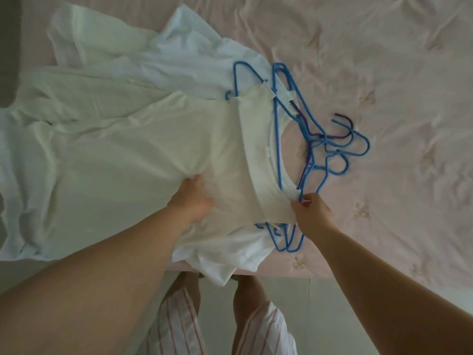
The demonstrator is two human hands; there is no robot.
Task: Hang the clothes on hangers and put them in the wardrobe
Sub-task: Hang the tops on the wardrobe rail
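Centre frame, left hand (194, 198) bunches the limp, light shirt (133, 155); right hand (311, 210) pinches its collar beside stiff hangers (311, 139), probably the best hold.

We see a thin, soft white cloth T-shirt (143, 155), matt and creased, blue hangers (277, 124) in what looks like smooth coated wire with a slight sheen, and a pink quilted bedspread (384, 73), faintly satiny and puckered.

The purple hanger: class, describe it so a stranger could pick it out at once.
Start at the pink bedspread and find the tangle of wire hangers beside the white T-shirt's neckline. Among them lies the purple hanger, its hook pointing right. It alone is dark purple; every other one is bright blue.
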